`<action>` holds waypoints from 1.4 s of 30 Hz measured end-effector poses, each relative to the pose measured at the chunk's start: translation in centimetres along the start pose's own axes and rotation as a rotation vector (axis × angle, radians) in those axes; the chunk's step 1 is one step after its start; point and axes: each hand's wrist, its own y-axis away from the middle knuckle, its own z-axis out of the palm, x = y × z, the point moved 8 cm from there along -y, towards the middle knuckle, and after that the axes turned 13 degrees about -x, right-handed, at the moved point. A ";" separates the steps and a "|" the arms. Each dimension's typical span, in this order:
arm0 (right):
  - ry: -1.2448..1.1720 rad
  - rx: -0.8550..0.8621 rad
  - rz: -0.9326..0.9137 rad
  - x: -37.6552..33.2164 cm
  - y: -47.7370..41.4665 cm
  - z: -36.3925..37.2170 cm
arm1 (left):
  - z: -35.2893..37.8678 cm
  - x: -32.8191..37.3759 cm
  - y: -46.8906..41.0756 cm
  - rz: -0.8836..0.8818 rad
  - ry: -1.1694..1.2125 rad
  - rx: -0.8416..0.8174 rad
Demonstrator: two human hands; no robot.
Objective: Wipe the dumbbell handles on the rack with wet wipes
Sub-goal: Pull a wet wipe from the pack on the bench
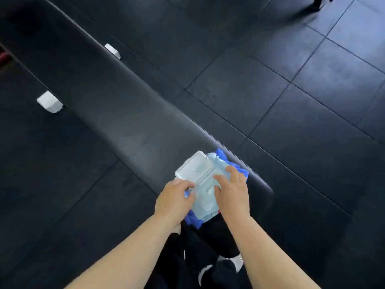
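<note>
The wet wipes pack (205, 191), lid raised, is pinched by the left hand (174, 200) and pressed onto the bench (116, 113) by the right hand (233, 195), fingers spread.

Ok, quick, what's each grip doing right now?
Left grip: closed, holding the edge of the wipes pack.
Right grip: open, fingers spread, resting on the pack.

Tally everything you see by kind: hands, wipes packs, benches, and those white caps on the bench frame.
hands: 2, left hand and right hand
wet wipes pack: 1
black bench: 1
white end caps: 2
total: 6
</note>
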 end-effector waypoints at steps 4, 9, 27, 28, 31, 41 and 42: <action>0.136 0.156 -0.087 -0.4 0.5 0.5 | 0.3 1.7 -2.2 0.129 -0.269 0.072; 0.218 0.057 -0.013 -0.3 -0.1 0.8 | 2.6 0.3 -2.0 0.249 -0.312 0.147; 0.165 -0.276 -0.093 -0.8 -1.3 0.7 | 2.7 0.8 -1.7 0.137 -0.360 -0.071; 0.128 -0.308 -0.092 -0.4 -1.3 0.7 | 2.8 0.7 -1.6 0.111 -0.362 -0.109; -0.064 -0.430 -0.069 0.4 -1.1 1.3 | 2.5 0.7 -1.6 0.103 -0.356 -0.101; 0.121 -0.467 -0.125 -0.6 -1.0 1.2 | 2.5 0.6 -1.6 0.103 -0.315 -0.116; 0.169 -0.470 -0.146 -0.9 -1.0 1.4 | 2.5 0.6 -1.6 0.105 -0.318 -0.116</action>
